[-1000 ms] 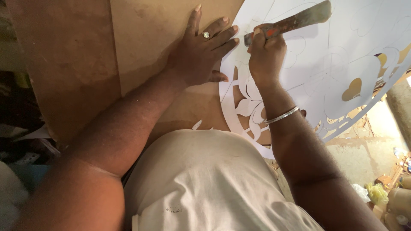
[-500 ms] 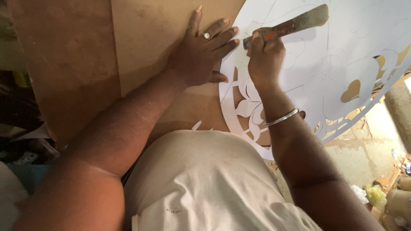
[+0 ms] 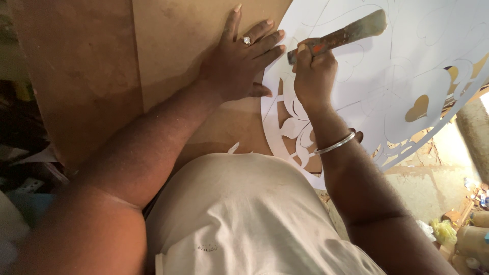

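Right hand [image 3: 315, 71] gripped worn wooden-handled cutting tool [image 3: 338, 35], long axis pointing up-right over white cut-out sheet [image 3: 407, 66]; left hand [image 3: 239, 61] lay open, flat on brown board [image 3: 173, 46].

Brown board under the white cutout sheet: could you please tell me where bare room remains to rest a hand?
The brown board is bare left of the left hand, out to its edge. It is crowded where that hand meets the white cutout sheet and the right hand grips the knife.

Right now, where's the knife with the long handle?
In the head view it is upper right: the right hand grips the knife over the white cut-out sheet, just right of the left hand pressing the brown board.
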